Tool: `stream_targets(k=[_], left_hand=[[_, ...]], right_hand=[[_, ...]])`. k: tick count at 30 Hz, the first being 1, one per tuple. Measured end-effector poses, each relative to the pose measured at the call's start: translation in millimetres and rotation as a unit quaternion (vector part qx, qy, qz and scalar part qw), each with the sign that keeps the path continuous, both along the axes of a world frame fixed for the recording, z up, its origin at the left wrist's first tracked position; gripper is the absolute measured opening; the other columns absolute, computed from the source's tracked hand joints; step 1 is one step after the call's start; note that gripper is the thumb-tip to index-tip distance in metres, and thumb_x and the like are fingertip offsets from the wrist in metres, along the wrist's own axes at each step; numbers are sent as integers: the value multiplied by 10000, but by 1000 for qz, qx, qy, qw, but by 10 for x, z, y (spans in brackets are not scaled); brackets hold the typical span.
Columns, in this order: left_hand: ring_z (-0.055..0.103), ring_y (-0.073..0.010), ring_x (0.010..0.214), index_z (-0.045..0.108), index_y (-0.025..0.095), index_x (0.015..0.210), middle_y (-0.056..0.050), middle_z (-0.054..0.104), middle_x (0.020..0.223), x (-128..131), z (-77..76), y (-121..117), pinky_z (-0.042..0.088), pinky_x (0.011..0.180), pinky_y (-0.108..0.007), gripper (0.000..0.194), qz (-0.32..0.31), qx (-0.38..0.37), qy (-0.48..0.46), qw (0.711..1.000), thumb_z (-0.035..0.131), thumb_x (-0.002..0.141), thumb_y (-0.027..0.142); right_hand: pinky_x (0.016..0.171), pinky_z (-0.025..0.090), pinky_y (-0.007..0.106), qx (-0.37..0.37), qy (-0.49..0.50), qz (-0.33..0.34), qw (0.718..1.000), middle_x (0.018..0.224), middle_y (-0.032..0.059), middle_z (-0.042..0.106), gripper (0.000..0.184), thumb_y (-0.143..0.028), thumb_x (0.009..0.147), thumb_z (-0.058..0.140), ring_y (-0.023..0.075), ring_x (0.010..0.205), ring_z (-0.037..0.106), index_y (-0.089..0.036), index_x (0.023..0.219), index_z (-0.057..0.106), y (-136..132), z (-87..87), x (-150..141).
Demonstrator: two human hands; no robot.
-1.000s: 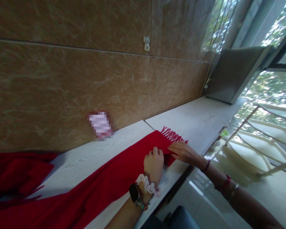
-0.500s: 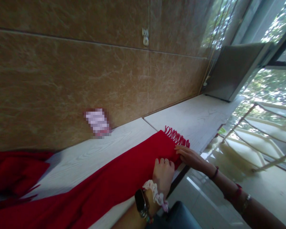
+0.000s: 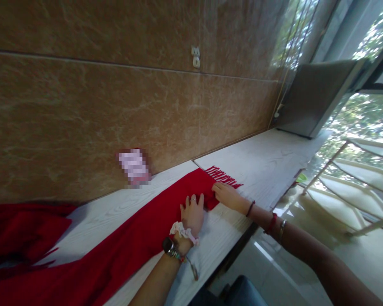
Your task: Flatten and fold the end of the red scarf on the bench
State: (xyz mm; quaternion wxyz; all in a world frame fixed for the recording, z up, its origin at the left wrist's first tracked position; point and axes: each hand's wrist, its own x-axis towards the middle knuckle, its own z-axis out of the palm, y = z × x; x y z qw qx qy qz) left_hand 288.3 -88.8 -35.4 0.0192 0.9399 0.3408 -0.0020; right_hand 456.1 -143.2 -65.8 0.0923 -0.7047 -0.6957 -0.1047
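A long red scarf (image 3: 166,210) lies stretched along the white table (image 3: 252,155), its fringed end towards the right. My left hand (image 3: 193,214) rests on the cloth with its fingers apart; a watch and a pale scrunchie circle that wrist. Close to the fringe (image 3: 223,176), my right hand (image 3: 230,196) has its fingers curled in on the scarf's near edge. Its fingertips are partly lost against the cloth. More red cloth (image 3: 22,229) is heaped at the left, by the wall.
A brown tiled wall (image 3: 98,106) runs behind the table, with a small white cat-shaped piece (image 3: 195,57) on it. A blurred-out card (image 3: 134,166) leans there. A grey box-like appliance (image 3: 312,97) stands at the far end. To the right is a cream rack (image 3: 351,187).
Both hands and the scarf's fringed end have shifted left and inward from the table's near edge. A metal-looking clip below my left wrist has come into sight.
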Motion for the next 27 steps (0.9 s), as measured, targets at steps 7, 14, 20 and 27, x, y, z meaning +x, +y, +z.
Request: stream_targets(k=[7, 14, 20, 27], left_hand=[[278, -330, 1322, 409, 304, 1340, -118, 273, 1465, -109, 215, 166, 358, 982, -533, 588, -33, -88, -7, 996, 327, 833, 17], [206, -369, 1332, 436, 412, 1292, -55, 200, 1492, -133, 277, -79, 349, 935, -607, 667, -50, -178, 57, 981, 378, 782, -13], [185, -370, 1342, 359, 456, 1321, -17, 172, 1505, -148, 316, -68, 365, 918, -594, 682, -66, -210, 66, 973, 365, 799, 17], [121, -411, 1342, 404, 457, 1294, -11, 119, 1513, -134, 225, -189, 268, 924, -680, 540, -64, -210, 94, 971, 463, 835, 177]], right_hand=[[963, 418, 370, 76, 195, 28, 977, 1182, 113, 580, 278, -17, 749, 413, 176, 1124, 534, -172, 963, 501, -161, 60, 163], [1002, 379, 395, -71, 286, 117, 948, 1233, 103, 578, 214, -15, 728, 435, 180, 1247, 440, -202, 792, 518, -319, 133, 243], [1038, 329, 415, -109, 337, 111, 929, 1280, 95, 548, 214, -4, 713, 431, 178, 1279, 397, -204, 724, 507, -325, 196, 302], [1057, 297, 430, -108, 324, 128, 931, 1313, 92, 518, 236, 31, 638, 441, 197, 1305, 356, -191, 647, 522, -321, 140, 325]])
